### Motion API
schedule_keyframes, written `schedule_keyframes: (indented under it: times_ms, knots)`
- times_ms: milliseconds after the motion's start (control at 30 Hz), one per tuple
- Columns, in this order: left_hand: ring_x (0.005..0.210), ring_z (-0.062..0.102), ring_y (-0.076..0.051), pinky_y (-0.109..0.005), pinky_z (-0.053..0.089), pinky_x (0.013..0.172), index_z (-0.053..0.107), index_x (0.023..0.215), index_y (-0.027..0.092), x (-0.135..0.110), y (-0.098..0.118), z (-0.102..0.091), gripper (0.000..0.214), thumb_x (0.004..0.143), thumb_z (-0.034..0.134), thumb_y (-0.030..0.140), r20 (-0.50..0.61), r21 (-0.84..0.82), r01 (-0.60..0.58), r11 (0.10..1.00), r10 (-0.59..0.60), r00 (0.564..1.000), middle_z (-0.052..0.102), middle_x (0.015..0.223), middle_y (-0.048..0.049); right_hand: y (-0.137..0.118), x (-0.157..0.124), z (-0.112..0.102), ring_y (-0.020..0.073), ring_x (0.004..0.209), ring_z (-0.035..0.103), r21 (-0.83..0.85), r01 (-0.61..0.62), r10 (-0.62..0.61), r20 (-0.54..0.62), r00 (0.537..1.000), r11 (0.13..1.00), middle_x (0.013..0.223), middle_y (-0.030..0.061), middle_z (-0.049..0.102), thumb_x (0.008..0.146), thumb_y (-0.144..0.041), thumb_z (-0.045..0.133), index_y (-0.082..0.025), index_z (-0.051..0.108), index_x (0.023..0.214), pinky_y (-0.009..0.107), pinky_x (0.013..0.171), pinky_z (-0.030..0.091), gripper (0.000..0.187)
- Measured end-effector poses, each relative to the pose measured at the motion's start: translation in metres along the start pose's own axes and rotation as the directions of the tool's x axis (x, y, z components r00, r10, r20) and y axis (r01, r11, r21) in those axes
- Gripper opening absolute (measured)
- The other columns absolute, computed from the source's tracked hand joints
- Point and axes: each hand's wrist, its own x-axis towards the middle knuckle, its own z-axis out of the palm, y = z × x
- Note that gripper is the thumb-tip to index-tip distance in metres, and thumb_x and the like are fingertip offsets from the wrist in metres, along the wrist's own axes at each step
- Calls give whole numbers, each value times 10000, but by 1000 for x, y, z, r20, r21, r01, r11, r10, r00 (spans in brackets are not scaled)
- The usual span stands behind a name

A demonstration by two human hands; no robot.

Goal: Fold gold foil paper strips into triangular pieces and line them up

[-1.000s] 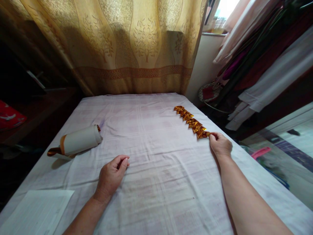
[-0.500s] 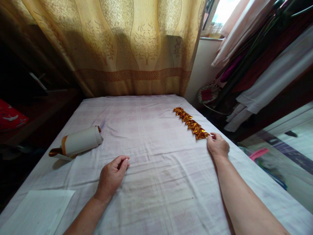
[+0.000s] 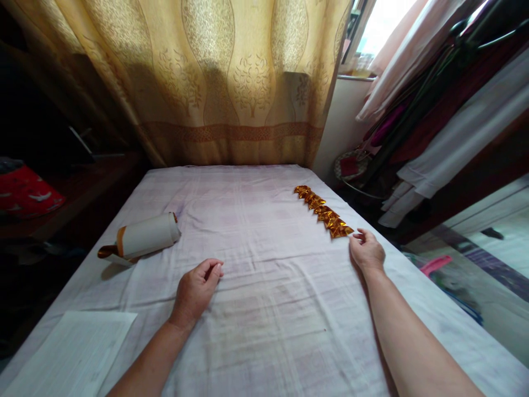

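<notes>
A folded strip of gold foil pieces point(image 3: 324, 212) lies in a diagonal row on the white cloth point(image 3: 256, 286), towards the right edge. My right hand point(image 3: 367, 251) rests just at the strip's near end, fingers loosely bent and slightly apart, with the fingertips beside the last foil piece and not gripping it. My left hand point(image 3: 197, 289) lies on the cloth near the middle, its fingers curled in with nothing seen in them. A white roll with gold foil at its ends point(image 3: 144, 237) lies on the cloth to the left, well beyond my left hand.
A sheet of white paper point(image 3: 70, 353) lies at the near left corner. A patterned gold curtain point(image 3: 231, 82) hangs behind the surface. Hanging clothes point(image 3: 446, 110) crowd the right side, and dark furniture with a red item point(image 3: 25, 190) stands at the left.
My right hand has loosened its pinch on the strip's near end and drawn back slightly. The view shifted a little. My left hand has stayed in place.
</notes>
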Motion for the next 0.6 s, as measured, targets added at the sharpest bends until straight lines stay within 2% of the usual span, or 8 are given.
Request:
schedule_keyframes:
  times_ms: [233,400,500,600]
  knots:
    - [665,707,-192,-248,524,566,705,913,226,2,-1,2,403,836,481,553,-11,-45,-2,999,2,1000,749,727,-28,-3,-17,0,219,708,632,132,-9,21,-86,996,991,895,103,742,692,-321,498,-147,653,1092,347,714,501,463]
    - [636,699,-188,-249,518,547,695,897,222,2,0,3,411,833,463,554,-28,-50,-4,999,3,1000,739,709,-29,-24,-41,0,227,755,651,222,12,10,-96,995,975,962,132,739,728,-329,459,-132,642,1134,356,738,515,487]
    - [628,694,-183,-249,515,553,689,884,219,2,1,3,405,831,457,547,-38,-46,-9,999,7,999,738,711,-30,-48,-63,1,230,806,663,276,73,-58,-60,996,958,1011,130,735,746,-342,470,-149,671,1106,355,767,523,455]
    - [624,688,-180,-245,505,549,685,880,219,2,3,3,396,826,458,538,-47,-45,-13,999,11,999,736,705,-28,-78,-89,5,225,846,667,410,194,-235,53,970,891,1023,127,730,778,-351,465,-164,707,1020,363,813,530,390]
